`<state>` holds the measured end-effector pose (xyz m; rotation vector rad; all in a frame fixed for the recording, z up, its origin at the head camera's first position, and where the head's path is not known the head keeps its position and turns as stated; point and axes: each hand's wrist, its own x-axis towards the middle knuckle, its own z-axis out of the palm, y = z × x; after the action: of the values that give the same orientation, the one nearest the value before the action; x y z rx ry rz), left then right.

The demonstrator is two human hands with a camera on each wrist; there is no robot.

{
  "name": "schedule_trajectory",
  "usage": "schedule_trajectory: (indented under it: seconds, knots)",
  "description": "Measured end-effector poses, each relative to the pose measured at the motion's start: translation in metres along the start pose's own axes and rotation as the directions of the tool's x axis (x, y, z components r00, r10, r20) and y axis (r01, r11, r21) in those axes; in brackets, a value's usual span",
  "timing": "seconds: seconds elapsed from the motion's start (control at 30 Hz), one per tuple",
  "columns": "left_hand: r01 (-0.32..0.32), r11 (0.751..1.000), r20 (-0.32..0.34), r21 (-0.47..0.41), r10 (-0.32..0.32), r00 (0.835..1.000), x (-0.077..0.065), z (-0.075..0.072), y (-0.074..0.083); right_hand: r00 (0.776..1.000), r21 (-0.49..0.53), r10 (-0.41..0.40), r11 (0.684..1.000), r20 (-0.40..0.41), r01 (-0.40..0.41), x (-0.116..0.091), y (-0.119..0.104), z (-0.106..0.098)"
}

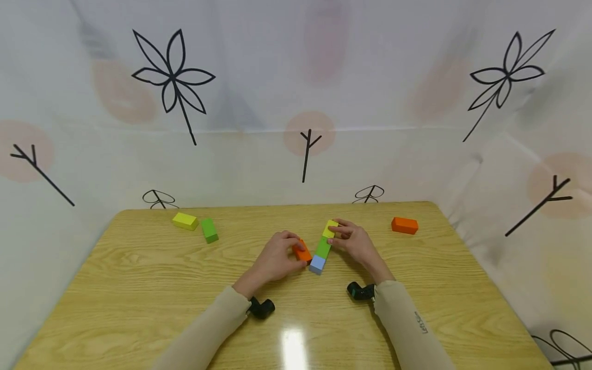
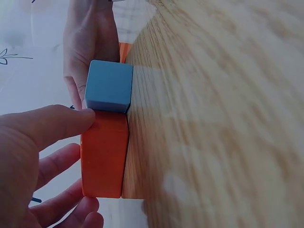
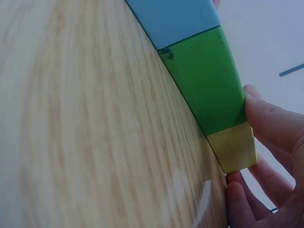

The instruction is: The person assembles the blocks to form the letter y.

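Observation:
A light-blue block (image 1: 317, 264), a green block (image 1: 322, 248) and a yellow block (image 1: 330, 228) lie end to end in a slanting row on the table. My left hand (image 1: 279, 257) holds an orange block (image 1: 302, 253) just left of the row, thumb at its near end and fingers toward its far end. In the left wrist view the orange block (image 2: 104, 156) stands right by the blue block (image 2: 109, 85). My right hand (image 1: 356, 241) grips the row's far end, its thumb by the seam between green and yellow and its fingers curled around the yellow block (image 3: 233, 148).
On the wooden table (image 1: 139, 288), another yellow block (image 1: 185, 221) and green block (image 1: 209, 230) lie at the back left. A second orange block (image 1: 404, 225) is at the back right. A patterned white cloth (image 1: 250, 169) hangs behind the table.

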<state>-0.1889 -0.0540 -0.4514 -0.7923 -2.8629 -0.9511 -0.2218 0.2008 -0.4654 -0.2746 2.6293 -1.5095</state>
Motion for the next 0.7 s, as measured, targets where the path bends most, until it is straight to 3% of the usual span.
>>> schedule_trajectory:
  seconds: [0.7]
  knots:
    - [-0.009,1.0,-0.004,0.015,0.009,1.0,0.0006,0.0004,-0.0003,1.0,0.005,-0.012,1.0,0.0,0.012,0.0011,0.0021,0.0014]
